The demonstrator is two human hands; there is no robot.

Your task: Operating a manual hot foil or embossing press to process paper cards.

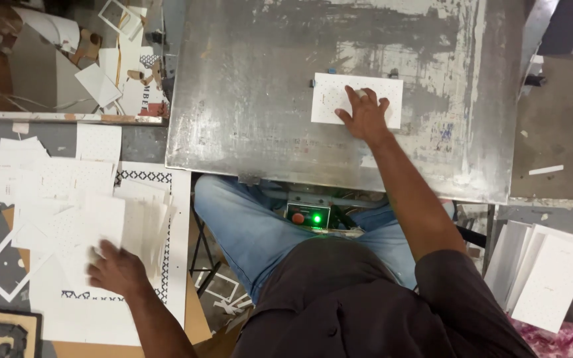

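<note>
Far left: cardboard offcuts and white trimmings point(101, 73) heaped beyond a low ledge, seemingly discarded there.
Near left: loose stack of white dotted cards point(67, 192) fanned over a patterned sheet point(177, 219) on the side counter point(137, 142), kept within easy reach.
Left hand point(115, 268): palm down on the near edge of that stack, fingers curled onto the top sheets; whether pinching one cannot be told.
Centre: worn metal plate point(253, 99) of the press, scuffed and streaked; green lamp point(316, 218) and red button point(298, 217) just under its near edge, between the knees.
Right hand point(365, 114): fingers spread, pressed flat on a single white card point(329, 99) lying far right on the plate, apparently steadying it square.
Near right: further white cards point(548, 278) stacked aside, well apart from the rest.
</note>
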